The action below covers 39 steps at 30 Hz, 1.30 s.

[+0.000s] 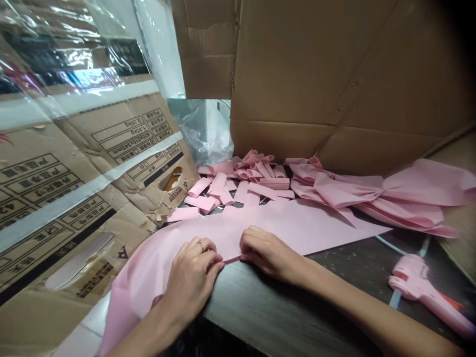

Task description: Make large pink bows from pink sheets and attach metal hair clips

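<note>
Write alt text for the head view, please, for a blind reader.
A person's left hand and right hand pinch the near edge of a pink sheet on a dark table. Small pink pieces lie behind it, a pink glue gun at right; cardboard stands behind.

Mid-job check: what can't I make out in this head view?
All in the head view:
- Pink sheet, lower-left end: behind the left forearm and cut off by the bottom edge.
- Right hand, some fingertips: behind the hand itself.
- Pink strips, exact count: they overlap.
- Gathered pink bundle, right tip: at the picture's edge.
</note>
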Tool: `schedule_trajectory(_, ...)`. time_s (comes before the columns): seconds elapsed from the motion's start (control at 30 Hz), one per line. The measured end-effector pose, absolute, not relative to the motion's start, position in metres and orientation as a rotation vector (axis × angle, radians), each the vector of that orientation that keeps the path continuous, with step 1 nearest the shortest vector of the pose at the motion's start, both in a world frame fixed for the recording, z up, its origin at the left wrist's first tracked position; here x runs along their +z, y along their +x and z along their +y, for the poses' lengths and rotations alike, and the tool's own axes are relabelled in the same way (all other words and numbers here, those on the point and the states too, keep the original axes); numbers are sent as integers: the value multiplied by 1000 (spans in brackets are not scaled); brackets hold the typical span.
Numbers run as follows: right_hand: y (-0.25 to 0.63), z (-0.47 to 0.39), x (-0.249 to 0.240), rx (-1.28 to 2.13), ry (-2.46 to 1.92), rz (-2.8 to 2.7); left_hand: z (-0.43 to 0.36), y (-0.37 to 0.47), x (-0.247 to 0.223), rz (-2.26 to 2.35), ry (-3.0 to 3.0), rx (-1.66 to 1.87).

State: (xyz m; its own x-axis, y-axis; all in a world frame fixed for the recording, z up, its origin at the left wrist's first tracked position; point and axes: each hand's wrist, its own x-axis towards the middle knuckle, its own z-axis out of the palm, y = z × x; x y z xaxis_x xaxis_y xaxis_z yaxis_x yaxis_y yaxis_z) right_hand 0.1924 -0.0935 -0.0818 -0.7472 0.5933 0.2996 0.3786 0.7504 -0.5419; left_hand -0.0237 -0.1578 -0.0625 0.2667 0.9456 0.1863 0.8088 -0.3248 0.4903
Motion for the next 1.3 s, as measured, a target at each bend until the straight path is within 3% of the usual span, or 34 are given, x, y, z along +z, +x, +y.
schedule_trajectory(0.43,193,-94,-78,647,-744,-2533,-154,-27,-59,1647,2153,579)
schedule_trajectory(0.73,186,-96,-72,221,-789,-2671,-158,-23,-56,1726,2357,481)
schedule_trajectory(1.03,184,-94,-64,379,-822,-2636,-161,-19,-54,1756,2489,336)
schedule_trajectory(1.3,179,-90,-66,292,-830,-2667,-153,-16,-45,1778,2554,55)
